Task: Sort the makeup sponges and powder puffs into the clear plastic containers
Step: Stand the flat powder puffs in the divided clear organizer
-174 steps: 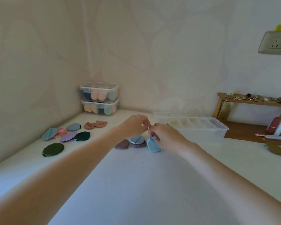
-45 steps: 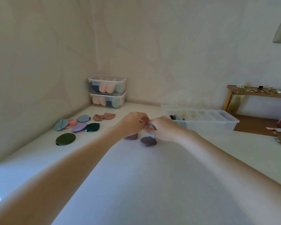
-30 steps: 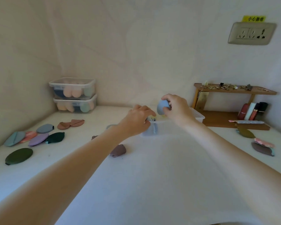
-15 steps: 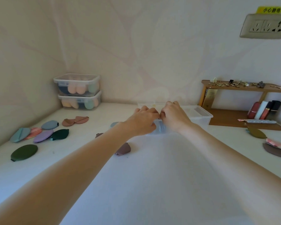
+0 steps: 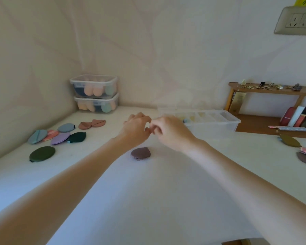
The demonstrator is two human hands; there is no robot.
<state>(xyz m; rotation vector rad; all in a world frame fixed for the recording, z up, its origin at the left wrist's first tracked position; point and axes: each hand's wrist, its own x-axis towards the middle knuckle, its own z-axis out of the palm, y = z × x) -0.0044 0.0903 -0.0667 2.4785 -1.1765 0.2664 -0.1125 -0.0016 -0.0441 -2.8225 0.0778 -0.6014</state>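
White tabletop (image 5: 148, 200), both hands (image 5: 136, 129) hovering empty, fingers loosely curled, over the mauve puff (image 5: 141, 153) — soft, light, pinch its edge.

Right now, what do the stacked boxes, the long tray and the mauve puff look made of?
Stacked boxes: clear, hard plastic with white rims, as the sponges show through the walls. Long tray: frosted, translucent plastic with dividers faintly visible inside. Mauve puff: probably soft fabric or velour, matte with no shine; too small to be sure.
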